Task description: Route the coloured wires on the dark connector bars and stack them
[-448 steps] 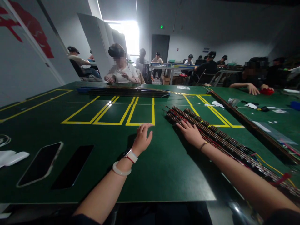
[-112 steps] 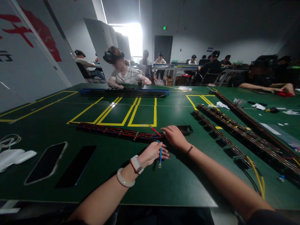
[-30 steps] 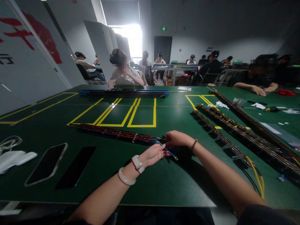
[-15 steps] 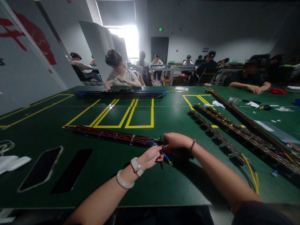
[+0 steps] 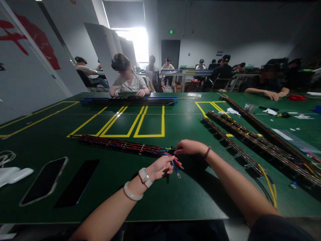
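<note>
A long black rail (image 5: 117, 146) threaded with red and blue wires lies on the green table. At its right end, my left hand (image 5: 162, 167) is closed round a bundle of wires. The blue wire (image 5: 176, 170) with a metal ring terminal sticks out past my fingers, and the red wires (image 5: 178, 162) show beside it. My right hand (image 5: 192, 147) is curled just to the right, its fingertips beside the rail's end and a green-yellow wire (image 5: 168, 148). What its fingers hold, if anything, is hidden.
Two dark phones (image 5: 43, 180) and a white object (image 5: 17, 175) lie at the left. Several long wired rails (image 5: 238, 134) run across the right side. Across the table a person (image 5: 129, 78) sits behind a blue-and-black rail (image 5: 130, 101); another person (image 5: 268, 83) sits at the right.
Red wires now show beside the blue wire at my left hand. The blue wire's terminal has shifted slightly left and my right hand has drawn slightly away. The person opposite has lowered a hand.
</note>
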{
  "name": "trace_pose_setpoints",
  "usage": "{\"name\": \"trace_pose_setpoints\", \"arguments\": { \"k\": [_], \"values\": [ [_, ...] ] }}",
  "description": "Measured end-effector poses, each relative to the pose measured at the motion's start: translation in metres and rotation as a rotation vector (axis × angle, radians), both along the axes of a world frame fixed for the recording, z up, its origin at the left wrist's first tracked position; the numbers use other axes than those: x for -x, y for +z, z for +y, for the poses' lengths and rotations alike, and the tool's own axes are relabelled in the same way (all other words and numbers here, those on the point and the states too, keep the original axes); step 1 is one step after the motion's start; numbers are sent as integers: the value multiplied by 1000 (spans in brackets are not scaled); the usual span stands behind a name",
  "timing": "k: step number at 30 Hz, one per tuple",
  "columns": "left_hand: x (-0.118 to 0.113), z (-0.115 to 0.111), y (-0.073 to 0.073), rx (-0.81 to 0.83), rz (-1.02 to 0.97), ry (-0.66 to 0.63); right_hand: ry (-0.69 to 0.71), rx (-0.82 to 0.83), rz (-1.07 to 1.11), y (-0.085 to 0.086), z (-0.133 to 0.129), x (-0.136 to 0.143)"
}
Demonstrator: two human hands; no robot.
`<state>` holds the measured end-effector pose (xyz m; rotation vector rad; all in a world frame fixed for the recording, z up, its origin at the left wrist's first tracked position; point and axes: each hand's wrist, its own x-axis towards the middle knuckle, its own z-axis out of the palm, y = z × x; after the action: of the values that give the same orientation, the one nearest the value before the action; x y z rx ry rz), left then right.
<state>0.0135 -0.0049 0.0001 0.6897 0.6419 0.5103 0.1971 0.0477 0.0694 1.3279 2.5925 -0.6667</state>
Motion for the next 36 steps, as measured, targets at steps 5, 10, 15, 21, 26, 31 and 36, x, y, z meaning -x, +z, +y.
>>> {"name": "trace_pose_setpoints", "arguments": {
  "k": [5, 10, 15, 21, 26, 31, 36],
  "values": [
    [1, 2, 0, -34, 31, -60, -129, -213, -63, -7, 8, -5],
    [3, 1, 2, -44, 15, -51, -182, -536, -136, -21, 14, 0],
    [5, 0, 7, -140, 110, -72, -181, -655, -102, -33, 23, 2],
    [2, 2, 6, -130, 84, -49, -78, -758, -43, -49, 20, -6],
    [-1, 3, 1, -63, 56, 7, 6, -890, 121, -66, -4, -16],
    [-1, 6, -5, -41, 13, 15, 260, -846, 305, -70, -31, -29],
    [0, 4, -1, 47, -3, 53, 414, -757, 366, -72, -37, -26]
  ]
}}
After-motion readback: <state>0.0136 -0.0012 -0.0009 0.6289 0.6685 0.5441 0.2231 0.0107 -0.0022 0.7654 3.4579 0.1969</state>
